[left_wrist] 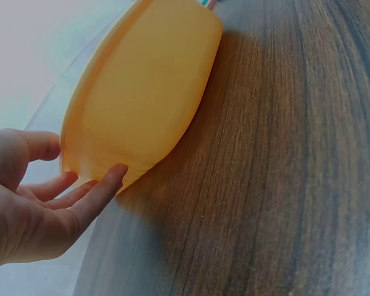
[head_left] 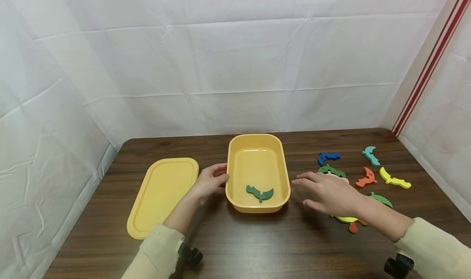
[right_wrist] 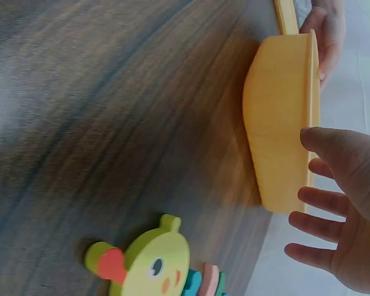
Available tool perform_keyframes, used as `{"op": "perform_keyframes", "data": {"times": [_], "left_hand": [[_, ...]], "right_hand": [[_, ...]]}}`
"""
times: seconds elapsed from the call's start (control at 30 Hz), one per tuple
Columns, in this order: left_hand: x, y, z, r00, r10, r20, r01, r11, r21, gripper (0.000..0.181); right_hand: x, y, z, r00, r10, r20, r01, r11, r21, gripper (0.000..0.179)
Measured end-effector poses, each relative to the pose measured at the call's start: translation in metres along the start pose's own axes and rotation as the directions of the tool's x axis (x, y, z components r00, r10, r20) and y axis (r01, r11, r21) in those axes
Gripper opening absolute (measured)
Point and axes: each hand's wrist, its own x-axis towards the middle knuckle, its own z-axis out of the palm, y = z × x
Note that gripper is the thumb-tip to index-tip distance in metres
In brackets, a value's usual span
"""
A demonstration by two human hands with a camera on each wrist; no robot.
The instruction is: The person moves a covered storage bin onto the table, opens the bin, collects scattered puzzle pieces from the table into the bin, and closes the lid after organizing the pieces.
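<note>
A deep yellow box point(head_left: 257, 164) stands on the table with a dark green crescent-shaped piece point(head_left: 260, 193) lying inside near its front. My left hand point(head_left: 211, 182) is at the box's left wall, thumb at the rim and fingers against the side in the left wrist view. To the right of the box, my right hand point(head_left: 333, 192) hovers palm down, fingers spread, holding nothing. Under and behind it lie a green piece point(head_left: 332, 170), partly covered, and a yellow chick-like toy point(right_wrist: 157, 262) with an eye and red parts.
A flat yellow lid point(head_left: 163, 195) lies left of the box. At the right are crescent pieces in blue point(head_left: 328, 157), light blue point(head_left: 371, 155), orange-red point(head_left: 366, 177) and yellow point(head_left: 394, 178). White cloth point(head_left: 235, 66) hangs behind the wooden table point(head_left: 257, 246).
</note>
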Motion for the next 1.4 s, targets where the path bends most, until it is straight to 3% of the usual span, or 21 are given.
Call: {"op": "perform_keyframes", "data": {"times": [0.23, 0.43, 0.83, 1.1, 1.4], "left_hand": [[-0.010, 0.011, 0.001, 1.000, -0.012, 0.024, 0.012, 1.000, 0.017, 0.047], [0.000, 0.001, 0.000, 1.000, 0.001, -0.002, -0.001, 1.000, 0.007, 0.045], [-0.001, 0.001, 0.000, 1.000, 0.008, 0.004, -0.008, 1.000, -0.003, 0.044], [0.000, -0.001, -0.001, 1.000, 0.012, -0.011, -0.012, 1.000, -0.003, 0.044], [0.000, 0.000, 0.000, 1.000, 0.003, -0.003, -0.003, 1.000, -0.006, 0.045]], "right_hand": [[-0.014, 0.003, 0.008, 0.999, -0.015, 0.033, 0.014, 0.999, 0.036, 0.054], [-0.026, 0.009, 0.012, 0.999, 0.015, 0.050, -0.018, 0.997, 0.070, 0.056], [-0.051, 0.022, 0.013, 0.996, 0.088, 0.010, -0.088, 0.992, 0.088, 0.056], [-0.066, 0.031, 0.019, 0.987, 0.159, 0.036, -0.161, 0.986, 0.050, 0.050], [-0.077, 0.036, 0.024, 0.982, 0.179, 0.057, -0.183, 0.981, 0.067, 0.051]]}}
